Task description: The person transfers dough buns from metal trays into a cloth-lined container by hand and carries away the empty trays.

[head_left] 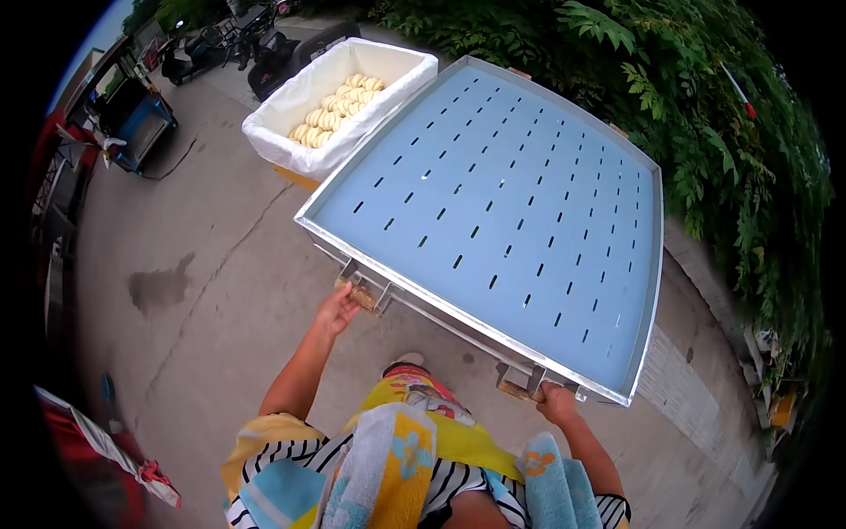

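A large square metal tray (520, 203), with a pale blue slotted surface and a raised rim, lies in front of me and holds nothing on top. Along its near side are two wood-covered handles. My left hand (336, 310) is closed around the left handle (359, 298). At the right handle (518, 388), my right hand (557, 403) grips its outer end, with the fingers partly hidden. What supports the tray from below is hidden.
Left of the tray, a white cloth-lined box (269, 132) contains several rows of pale dough pieces (335, 110). Leafy bushes (687, 79) border the right side. Scooters (189, 57) and a blue cart (141, 132) stand at the back left on concrete ground (211, 229).
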Available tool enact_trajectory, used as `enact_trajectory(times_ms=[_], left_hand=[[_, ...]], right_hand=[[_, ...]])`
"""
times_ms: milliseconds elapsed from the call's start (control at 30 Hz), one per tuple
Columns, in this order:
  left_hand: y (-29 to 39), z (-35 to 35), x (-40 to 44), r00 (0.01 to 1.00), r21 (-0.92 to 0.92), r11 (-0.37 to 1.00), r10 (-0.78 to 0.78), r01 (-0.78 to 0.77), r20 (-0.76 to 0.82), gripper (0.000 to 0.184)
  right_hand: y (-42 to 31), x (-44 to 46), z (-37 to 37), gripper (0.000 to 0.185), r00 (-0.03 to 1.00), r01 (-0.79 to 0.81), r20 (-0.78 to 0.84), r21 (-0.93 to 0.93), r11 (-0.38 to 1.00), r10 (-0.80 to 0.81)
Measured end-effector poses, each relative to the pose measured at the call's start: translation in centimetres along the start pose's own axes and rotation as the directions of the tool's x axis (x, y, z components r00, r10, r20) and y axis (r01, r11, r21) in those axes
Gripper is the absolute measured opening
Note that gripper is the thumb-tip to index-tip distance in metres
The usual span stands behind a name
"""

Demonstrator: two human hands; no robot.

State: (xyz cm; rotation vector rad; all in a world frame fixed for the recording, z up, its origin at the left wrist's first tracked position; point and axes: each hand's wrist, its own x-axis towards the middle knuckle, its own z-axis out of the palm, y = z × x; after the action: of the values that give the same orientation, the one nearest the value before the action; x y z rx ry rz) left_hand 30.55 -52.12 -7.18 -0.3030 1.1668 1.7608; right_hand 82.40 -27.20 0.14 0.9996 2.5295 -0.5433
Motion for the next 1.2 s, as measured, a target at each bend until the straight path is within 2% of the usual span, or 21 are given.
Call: enact_trajectory(times_ms=[133, 233, 333, 433, 500, 533, 567, 600, 633, 700, 800, 833, 933, 967, 1033, 1100, 1200], left_hand=[[-1.2, -0.8, -0.3, 0.981, -0.126, 0.982, 0.157, -0.142, 0.115, 0.023], [-2.1, -0.5, -0.8, 0.935, -0.327, 0.918, 0.296, -0.223, 0.193, 0.025], [-3.0, 0.2, -2.3, 0.808, -0.474, 0.822, 0.495, -0.316, 0.32, 0.028], [-6.3, -1.6, 1.9, 0.568, -0.622, 0.767, 0.587, -0.16, 0.577, 0.032], [-10.9, 1.2, 9.0, 0.625, -0.508, 0.86, 0.374, 0.042, 0.685, 0.029], [-12.6, 5.8, 10.6, 0.761, -0.354, 0.935, 0.221, 0.012, 0.61, 0.024], [-14.1, 10.9, 12.3, 0.833, -0.279, 0.959, 0.11, 0.055, 0.542, 0.021], [-15.1, 16.2, 16.0, 0.842, -0.216, 0.968, 0.009, 0.128, 0.539, 0.02], [-15.0, 22.1, 16.1, 0.801, -0.178, 0.982, 0.053, 0.067, 0.596, 0.021], [-14.4, 33.1, 16.0, 0.71, -0.146, 0.989, 0.123, -0.029, 0.693, 0.021], [-11.9, 44.2, 15.5, 0.622, -0.185, 0.982, 0.125, 0.033, 0.773, 0.019], [-11.0, 46.4, 15.5, 0.606, -0.194, 0.979, 0.118, 0.061, 0.787, 0.018], [-8.0, 51.8, 16.1, 0.576, -0.21, 0.966, 0.087, 0.15, 0.813, 0.017], [-7.1, 53.0, 16.2, 0.57, -0.21, 0.962, 0.075, 0.176, 0.818, 0.017], [-5.2, 54.8, 16.9, 0.553, -0.21, 0.955, 0.061, 0.21, 0.831, 0.016], [-3.7, 56.5, 17.4, 0.539, -0.2, 0.951, 0.043, 0.236, 0.841, 0.015], [-2.6, 58.0, 17.9, 0.517, -0.17, 0.949, 0.009, 0.264, 0.856, 0.015]], right_hand=[[0.7, -0.3, -0.1, 0.031, 0.994, 0.054, -0.1, 0.01, 0.998, -0.053], [0.2, -1.4, -1.2, 0.033, 0.984, 0.03, -0.173, -0.027, 0.999, -0.035], [-1.1, -3.6, -4.4, 0.029, 0.976, 0.012, -0.217, -0.05, 0.999, -0.023], [-2.1, -6.4, -8.6, 0.037, 0.969, -0.014, -0.249, -0.036, 0.999, 0.005], [-2.9, -8.0, -11.4, 0.036, 0.955, -0.058, -0.292, 0.005, 0.998, 0.057], [-2.7, -8.4, -13.9, 0.035, 0.947, -0.024, -0.32, 0.031, 0.999, 0.033], [-3.7, -9.0, -16.9, 0.034, 0.947, -0.054, -0.313, 0.058, 0.997, 0.07], [-3.7, -9.3, -19.9, 0.034, 0.933, -0.027, -0.358, 0.048, 0.998, 0.042], [-4.9, -10.0, -23.4, 0.037, 0.939, -0.1, -0.332, -0.015, 0.995, 0.089], [-5.3, -10.2, -27.2, 0.033, 0.91, -0.159, -0.398, -0.069, 0.985, 0.119], [-5.4, -10.0, -31.8, 0.028, 0.87, -0.15, -0.477, -0.008, 0.989, 0.128], [-5.2, -10.0, -33.1, 0.027, 0.863, -0.146, -0.495, -0.059, 0.987, 0.098], [-5.3, -9.2, -37.0, 0.036, 0.84, -0.273, -0.51, -0.098, 0.957, 0.187], [-4.6, -9.2, -37.1, 0.042, 0.77, -0.264, -0.625, -0.133, 0.955, 0.126], [-2.0, -9.3, -38.5, 0.065, 0.677, -0.334, -0.725, -0.154, 0.93, 0.123], [-0.6, -8.9, -39.5, 0.061, 0.618, -0.367, -0.778, -0.159, 0.916, 0.113], [-2.7, -7.5, -40.4, 0.054, 0.627, -0.354, -0.774, -0.179, 0.918, 0.091]])
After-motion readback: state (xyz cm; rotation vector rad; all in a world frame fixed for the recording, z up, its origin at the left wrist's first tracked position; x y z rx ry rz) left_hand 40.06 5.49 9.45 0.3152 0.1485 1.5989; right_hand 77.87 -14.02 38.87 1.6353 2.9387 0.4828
